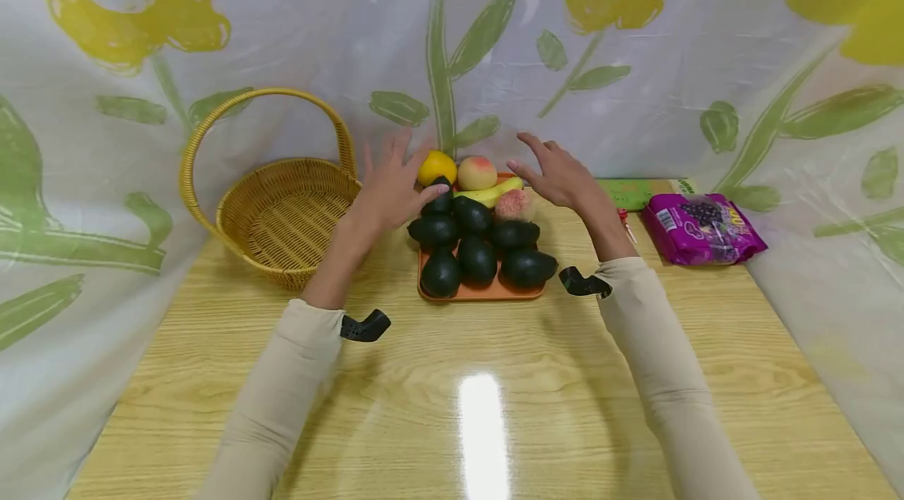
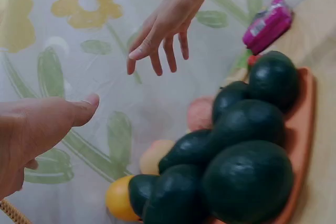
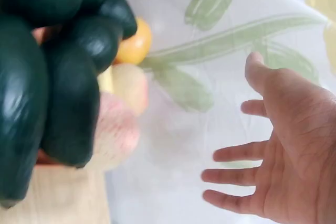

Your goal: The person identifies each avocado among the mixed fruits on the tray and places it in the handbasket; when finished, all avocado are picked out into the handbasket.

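Observation:
An orange tray (image 1: 487, 294) carries several dark green avocados (image 1: 477, 260), with a banana (image 1: 490, 192), an orange fruit (image 1: 437, 168) and two peaches (image 1: 477, 173) toward its back. My left hand (image 1: 388, 190) hovers over the tray's left side, fingers spread and holding nothing. On the other side, my right hand (image 1: 561, 174) is raised above the back right of the tray, its fingers extended and apart from the fruit. Both palms face inward across the pile, as the right wrist view shows for the right hand (image 3: 294, 156).
A wicker basket (image 1: 289, 162) with a tall handle stands left of the tray. To the right lie a purple packet (image 1: 702, 228), a green flat item (image 1: 628, 194) and a small red-and-white object (image 1: 625, 224). A flower-printed curtain (image 1: 318, 37) hangs behind the wooden table (image 1: 395, 382).

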The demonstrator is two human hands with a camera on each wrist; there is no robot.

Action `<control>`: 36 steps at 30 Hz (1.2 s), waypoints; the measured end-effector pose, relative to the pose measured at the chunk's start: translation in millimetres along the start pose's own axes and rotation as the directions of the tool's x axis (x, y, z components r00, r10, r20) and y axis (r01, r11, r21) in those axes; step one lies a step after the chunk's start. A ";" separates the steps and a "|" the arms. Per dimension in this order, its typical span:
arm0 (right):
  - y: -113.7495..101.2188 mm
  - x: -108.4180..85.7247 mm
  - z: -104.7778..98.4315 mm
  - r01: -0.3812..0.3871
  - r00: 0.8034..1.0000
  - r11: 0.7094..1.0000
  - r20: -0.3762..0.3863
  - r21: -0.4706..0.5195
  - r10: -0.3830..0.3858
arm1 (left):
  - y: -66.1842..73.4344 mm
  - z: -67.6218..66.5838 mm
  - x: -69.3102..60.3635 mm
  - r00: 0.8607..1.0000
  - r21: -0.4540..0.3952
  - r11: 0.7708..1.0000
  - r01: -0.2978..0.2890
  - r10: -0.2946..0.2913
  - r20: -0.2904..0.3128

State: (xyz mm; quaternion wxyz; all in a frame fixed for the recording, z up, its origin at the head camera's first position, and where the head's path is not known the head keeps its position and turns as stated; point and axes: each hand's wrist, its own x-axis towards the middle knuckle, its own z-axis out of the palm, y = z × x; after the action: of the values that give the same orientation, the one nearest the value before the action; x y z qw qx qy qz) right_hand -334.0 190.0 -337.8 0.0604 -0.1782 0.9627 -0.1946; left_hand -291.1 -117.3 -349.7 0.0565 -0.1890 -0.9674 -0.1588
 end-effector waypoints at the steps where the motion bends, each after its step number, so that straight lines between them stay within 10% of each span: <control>1: 3.5 -1.0 1.2 -0.004 1.000 1.000 0.012 0.005 0.004 | 0.6 2.7 -2.9 1.000 -0.007 1.000 -0.001 0.001 0.009; 20: 79.9 -6.1 37.9 -0.017 0.987 0.994 0.160 0.104 0.000 | 2.0 32.9 -46.1 0.977 -0.094 0.988 -0.125 0.139 0.161; 31: 95.0 11.0 49.8 0.018 0.959 0.954 0.263 0.298 -0.101 | 3.9 36.8 -64.2 0.958 -0.136 0.978 -0.161 0.188 0.218; 36: 88.6 20.6 54.2 -0.083 0.942 0.960 0.334 0.266 -0.011 | 5.0 42.6 -69.9 0.948 -0.145 0.972 -0.185 0.215 0.233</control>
State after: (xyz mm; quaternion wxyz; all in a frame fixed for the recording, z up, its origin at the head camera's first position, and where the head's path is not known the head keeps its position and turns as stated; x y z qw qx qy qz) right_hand -371.4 239.6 -423.6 0.2497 -0.1802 0.9052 -0.2928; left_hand -226.8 -123.3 -400.3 -0.0601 -0.3077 -0.9312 -0.1861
